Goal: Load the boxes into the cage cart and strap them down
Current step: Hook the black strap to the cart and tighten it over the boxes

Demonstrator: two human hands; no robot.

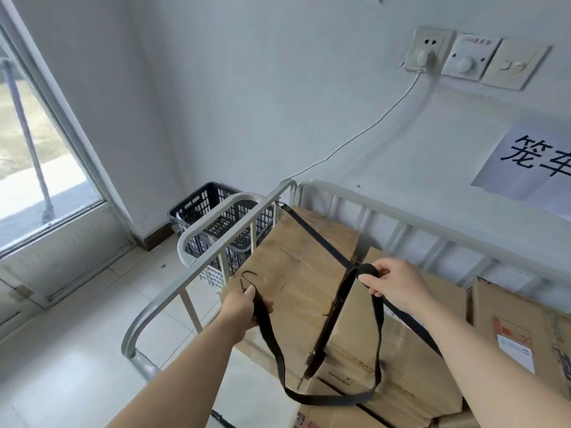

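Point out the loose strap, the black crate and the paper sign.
loose strap (379,335), head view, right hanging run of its loop.
black crate (197,208), head view, slotted side wall.
paper sign (525,162), head view, the sheet's middle.

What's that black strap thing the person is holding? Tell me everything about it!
The strap is a long, flat, black band that looks like woven fabric. One end carries a thin metal hook, which sticks up free above the left hand gripping the strap just below it. The right hand pinches the strap farther along. Between the hands it sags in a slack loop over the cardboard boxes.
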